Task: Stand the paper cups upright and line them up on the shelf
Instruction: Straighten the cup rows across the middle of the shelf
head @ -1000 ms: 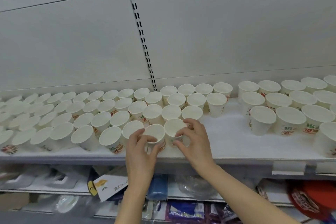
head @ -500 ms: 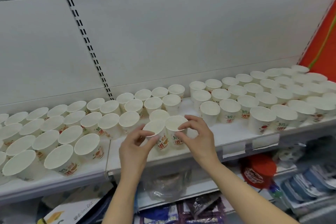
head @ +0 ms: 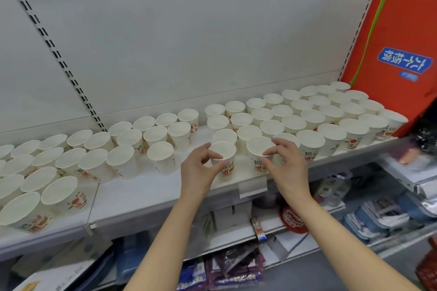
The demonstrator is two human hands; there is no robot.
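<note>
A long white metal shelf carries many white paper cups with red and orange print, all standing upright with their mouths up. Near the shelf's front edge, about midway along it, two of these cups stand side by side with a small gap between them. The left hand holds the left cup of the pair: thumb and fingers are curled round its rim and upper wall in a narrow pinch. The right hand holds the right cup the same way, thumb at the near side of the rim and fingers arched over the far side. Both cups rest on the shelf board.

Behind this pair, toward the back of the shelf, more cups stand in close rows that run off to the right end of the shelf, where a large red carton with a blue label leans against the wall panel. Toward the left end of the shelf, another group of cups stands in looser rows, with a bare strip of board between it and the held pair. A blank white price-tag holder hangs on the shelf's front edge just below the right cup. Under the shelf, a lower shelf holds packaged goods, among them a round red lid.
</note>
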